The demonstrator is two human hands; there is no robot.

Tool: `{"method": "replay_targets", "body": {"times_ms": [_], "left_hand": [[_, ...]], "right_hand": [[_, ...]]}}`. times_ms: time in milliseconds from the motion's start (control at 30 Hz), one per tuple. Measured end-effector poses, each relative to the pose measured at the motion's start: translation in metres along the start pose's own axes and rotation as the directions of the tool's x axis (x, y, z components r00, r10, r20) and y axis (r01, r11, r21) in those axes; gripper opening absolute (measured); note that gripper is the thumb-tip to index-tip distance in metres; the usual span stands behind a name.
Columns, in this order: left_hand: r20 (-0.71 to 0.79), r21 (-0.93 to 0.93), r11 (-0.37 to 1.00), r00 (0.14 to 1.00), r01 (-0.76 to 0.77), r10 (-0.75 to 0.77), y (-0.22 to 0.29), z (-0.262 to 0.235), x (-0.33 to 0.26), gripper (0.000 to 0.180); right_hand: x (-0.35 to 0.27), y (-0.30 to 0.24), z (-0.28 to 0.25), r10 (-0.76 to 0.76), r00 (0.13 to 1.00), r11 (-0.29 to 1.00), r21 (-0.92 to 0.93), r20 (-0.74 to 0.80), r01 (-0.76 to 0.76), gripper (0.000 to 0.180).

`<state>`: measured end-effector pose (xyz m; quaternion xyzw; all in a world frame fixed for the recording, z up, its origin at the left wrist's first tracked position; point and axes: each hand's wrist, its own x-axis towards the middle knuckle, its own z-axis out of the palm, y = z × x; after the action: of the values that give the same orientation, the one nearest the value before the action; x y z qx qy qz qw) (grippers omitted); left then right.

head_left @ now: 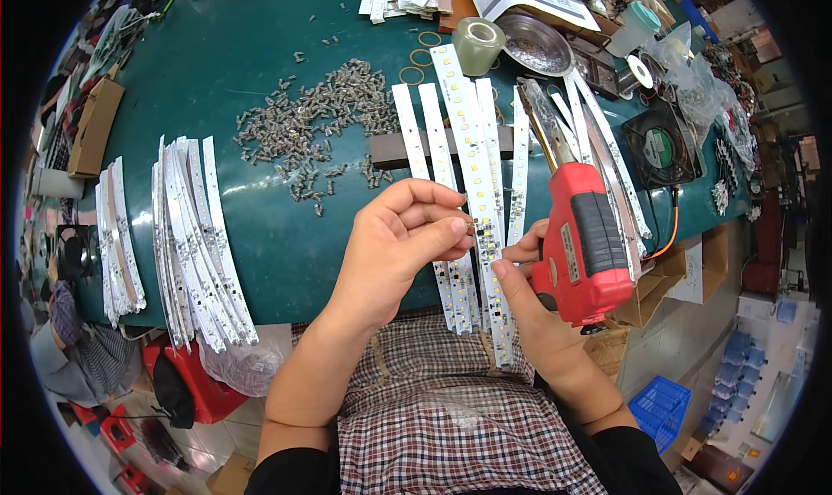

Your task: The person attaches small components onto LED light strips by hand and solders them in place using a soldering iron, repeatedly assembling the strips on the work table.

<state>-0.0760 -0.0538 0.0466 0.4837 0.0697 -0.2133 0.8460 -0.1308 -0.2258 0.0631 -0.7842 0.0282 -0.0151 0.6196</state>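
A long white LED strip (471,140) lies in front of me, tilted slightly, its lower end over my checked apron. My left hand (400,239) is closed in a pinch at the strip's left edge, by its dark components; whatever sits between the fingertips is too small to make out. Thumb and forefinger of my right hand (537,291) grip the strip's right edge. A red and black soldering gun (581,244) covers part of that hand, its metal tip pointing away from me; whether the other fingers touch it is hidden. More LED strips (413,131) lie beside and beneath.
Small metallic parts (321,118) are heaped on the green table (286,261). LED strip stacks (195,244) lie left. A dark bar (390,151) supports the middle strips. Behind are a tape roll (477,46) and metal dish (536,44); a black fan (663,146) stands right.
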Motion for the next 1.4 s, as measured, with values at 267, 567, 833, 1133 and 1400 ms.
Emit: {"method": "replay_targets", "body": {"times_ms": [267,567,833,1133,1400], "left_hand": [[0.014,-0.006,1.0,1.0,0.014,-0.013,-0.002,-0.003,0.0,0.022],[-0.036,0.089,0.992,0.995,-0.084,0.088,-0.009,0.003,-0.003,0.02],[-0.087,0.275,0.953,0.984,-0.128,0.157,-0.01,0.004,-0.004,0.013],[-0.28,0.573,0.817,0.92,-0.069,0.274,-0.005,-0.039,0.011,0.014],[-0.318,0.752,0.659,0.87,-0.01,0.376,-0.015,-0.047,0.018,0.017]], "right_hand": [[0.001,-0.004,0.0,-0.006,0.998,1.0,0.024,0.063,0.004,0.04],[-0.005,0.006,0.003,0.033,0.999,0.999,0.003,-0.009,-0.033,0.037],[-0.004,0.01,0.01,-0.392,0.919,0.879,-0.31,-0.037,0.363,0.042],[-0.012,-0.006,-0.002,-0.057,0.995,0.976,-0.214,-0.084,0.038,0.034],[-0.026,-0.021,-0.025,0.073,0.984,0.993,-0.106,0.165,-0.056,0.03]]}}
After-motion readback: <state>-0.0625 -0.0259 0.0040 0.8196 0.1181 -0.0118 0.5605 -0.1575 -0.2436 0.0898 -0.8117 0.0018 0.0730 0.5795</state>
